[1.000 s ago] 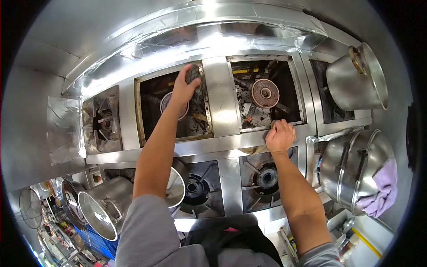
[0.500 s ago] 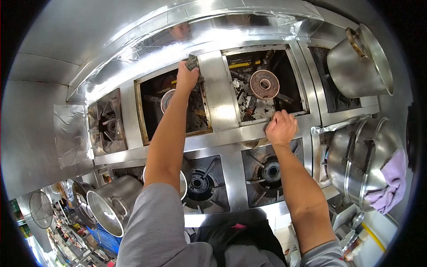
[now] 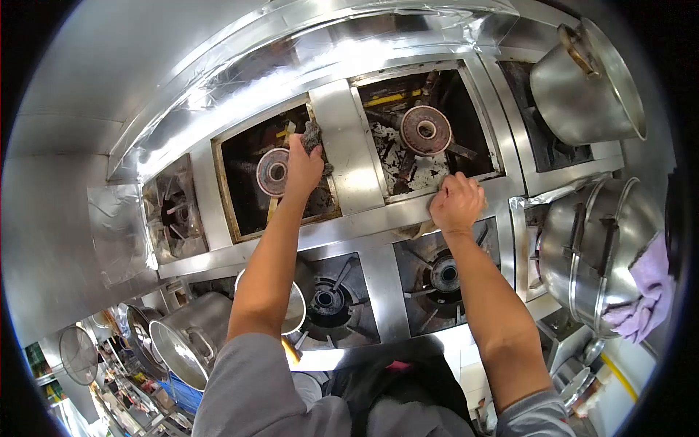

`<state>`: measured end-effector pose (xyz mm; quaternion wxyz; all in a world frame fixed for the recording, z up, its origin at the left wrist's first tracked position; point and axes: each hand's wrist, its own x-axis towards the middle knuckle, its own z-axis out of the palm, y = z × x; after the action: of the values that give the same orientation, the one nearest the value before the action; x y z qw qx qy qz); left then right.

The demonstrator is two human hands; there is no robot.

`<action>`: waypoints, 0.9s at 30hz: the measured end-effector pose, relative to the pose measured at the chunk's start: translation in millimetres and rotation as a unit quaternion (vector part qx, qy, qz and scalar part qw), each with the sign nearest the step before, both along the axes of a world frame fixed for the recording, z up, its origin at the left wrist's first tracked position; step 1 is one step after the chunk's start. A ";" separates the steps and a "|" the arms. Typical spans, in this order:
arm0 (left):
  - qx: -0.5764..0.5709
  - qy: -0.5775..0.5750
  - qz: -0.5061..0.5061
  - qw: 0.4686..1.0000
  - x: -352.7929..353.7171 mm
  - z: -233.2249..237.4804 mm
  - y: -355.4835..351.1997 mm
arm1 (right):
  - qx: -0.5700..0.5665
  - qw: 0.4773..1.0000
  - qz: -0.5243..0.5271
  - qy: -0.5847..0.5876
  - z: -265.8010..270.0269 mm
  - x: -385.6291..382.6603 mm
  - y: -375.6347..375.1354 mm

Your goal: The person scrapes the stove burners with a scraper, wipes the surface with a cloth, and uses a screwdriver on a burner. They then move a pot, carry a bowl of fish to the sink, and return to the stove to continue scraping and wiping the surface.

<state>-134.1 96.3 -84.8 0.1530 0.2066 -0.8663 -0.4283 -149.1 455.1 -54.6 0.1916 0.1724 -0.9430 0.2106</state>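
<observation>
My left hand (image 3: pixel 305 166) grips a dark grey scouring pad (image 3: pixel 312 135). It presses the pad against the right edge of the left burner opening (image 3: pixel 333 191). Just left of that hand is a round, rust-brown burner head (image 3: pixel 274 173) inside the opening. My right hand (image 3: pixel 459 204) is curled closed on the steel rail in front of the right opening; whatever its fingers may hold is hidden. A tan piece of cloth or similar (image 3: pixel 416 231) lies beside it. Behind that hand, a second rusty burner head (image 3: pixel 426 131) sits in the dirty right opening.
Two grated burners (image 3: pixel 328 298) (image 3: pixel 445 275) are in front. A large pot (image 3: pixel 582 95) stands back right, above big metal bowls (image 3: pixel 604 240) with a purple cloth (image 3: pixel 644 291). Pots (image 3: pixel 182 346) are at the left front. Foil (image 3: pixel 247 87) lines the back wall.
My left hand has drawn the scouring pad toward me along the opening's right edge, uncovering more of the left burner head. My right hand stays on the rail. The view has shifted slightly.
</observation>
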 end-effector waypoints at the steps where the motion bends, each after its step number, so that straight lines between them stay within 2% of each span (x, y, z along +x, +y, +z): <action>1: 0.004 -0.006 -0.007 1.000 1.3 -0.9 -1.8 | 0.000 1.000 -0.002 -0.002 1.7 -1.0 -0.5; 3: -0.014 -0.009 0.044 0.999 -32.8 11.9 -10.9 | 0.000 1.000 -0.004 -0.003 2.4 1.8 -1.1; 5: -0.034 -0.020 0.044 0.998 -51.9 15.8 -18.6 | -0.003 1.000 -0.004 0.001 2.9 -0.7 -1.9; 7: 0.008 0.062 0.022 0.998 -44.0 13.6 -17.0 | -0.007 1.000 0.000 0.002 1.9 5.2 -1.2; 8: 0.022 -0.051 0.031 0.998 -21.9 12.9 -9.3 | -0.011 1.000 -0.001 0.008 -1.4 3.7 0.1; 9: -0.027 0.009 -0.003 1.000 4.1 -10.5 -4.8 | -0.017 1.000 -0.004 0.016 -4.0 -1.1 -1.3; 11: -0.029 -0.020 0.000 0.999 19.0 4.4 12.6 | -0.026 1.000 -0.003 0.014 -2.5 -1.9 -3.1; 13: 0.025 -0.031 0.036 0.999 -25.1 15.9 -4.7 | -0.026 1.000 0.002 0.008 -1.3 3.2 -0.9; 14: -0.021 0.002 0.047 0.999 -49.2 14.8 -16.7 | -0.014 1.000 0.002 0.001 -0.6 3.3 -0.4; 15: 0.031 -0.042 0.079 0.996 -67.1 19.2 -24.9 | -0.003 1.000 0.003 -0.001 0.3 1.7 -0.3; 17: -0.007 -0.006 0.043 0.999 -53.3 16.5 -21.5 | -0.005 1.000 0.004 0.000 1.0 5.2 -0.6; 19: -0.016 0.004 -0.007 1.000 -6.2 9.2 -0.1 | -0.011 1.000 0.003 0.009 0.4 -2.0 -1.2; 20: -0.045 -0.056 0.033 0.997 15.1 9.3 15.7 | -0.013 1.000 0.006 0.009 -1.6 -0.5 0.1; 21: -0.046 -0.057 0.033 0.997 9.4 10.7 12.6 | -0.015 1.000 0.008 0.007 -3.6 0.3 0.2; 23: -0.026 -0.049 0.010 0.998 -13.3 16.0 1.6 | -0.011 1.000 0.005 0.004 1.0 -0.2 -1.7; 24: 0.004 -0.056 0.054 0.997 -37.4 24.5 -5.6 | -0.008 1.000 0.002 0.000 2.5 2.9 -2.3; 25: 0.002 -0.051 0.046 0.998 -59.1 20.9 -22.6 | -0.005 1.000 0.004 -0.002 1.4 3.8 -1.8; 27: 0.063 -0.093 0.034 0.993 -59.4 39.4 -21.2 | 0.012 1.000 -0.003 0.008 -0.5 1.8 -2.4</action>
<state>-193.4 75.2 -45.3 0.0730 0.2838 -0.8405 -0.4557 -147.2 452.7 -55.1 0.1974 0.1737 -0.9445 0.1970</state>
